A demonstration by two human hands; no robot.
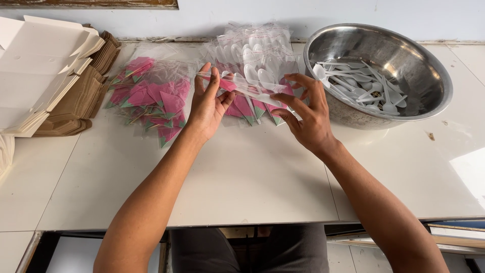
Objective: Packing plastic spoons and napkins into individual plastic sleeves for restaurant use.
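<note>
Both hands hold one clear pouch [247, 87] level above the table [252, 172], stretched between them: the left hand [208, 103] pinches its near-left end between thumb and fingertips, the right hand [307, 114] pinches the other end, fingers closed on the film. A white spoon and something pink seem to lie inside it, though the film blurs them. By the look of it, the step in hand is closing or smoothing the pouch along its top edge; the next move likely calls for a steady pinch run along that strip without letting the contents slide out. Just beyond the grip lies a heap of filled pouches [255, 53]; left of the left hand sits a pile of pink napkins [149, 96] in clear bags, and further left brown sleeves [81, 96] under white folded cartons [38, 65]. Right of the right hand, close by, stands a steel bowl [429, 71] of loose spoons [361, 88], its rim near the knuckles. Below the grip the table is bare up to its front edge, giving room to draw back.
</note>
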